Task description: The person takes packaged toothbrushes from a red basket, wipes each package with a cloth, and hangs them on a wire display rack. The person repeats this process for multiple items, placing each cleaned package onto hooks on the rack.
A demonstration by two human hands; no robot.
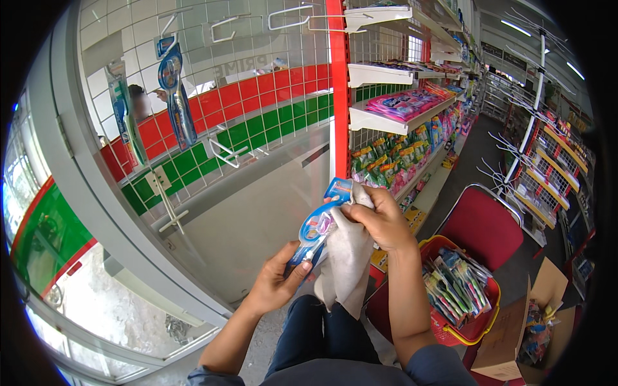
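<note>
A blue-and-clear toothbrush pack [313,226] slants in front of my body. My left hand [275,283] is closed on its lower end, thumb on top. In my right hand [385,222] is a bunched off-white cloth [347,262], pressed against the pack's upper end, and its loose part hangs down over my knees. Beyond them, a similar blue toothbrush pack [175,96] hangs from a hook on the white wire grid [257,122]. Left of it hangs a green-and-clear toothbrush pack [126,116].
To my right, a red basket [492,302] holds several toothbrush packs, beside a red chair [484,226]. An open cardboard box [505,341] with small packets stands at lower right. Stocked shelves [386,119] run back past a red post [338,90]. A framed glass door [96,167] is at left.
</note>
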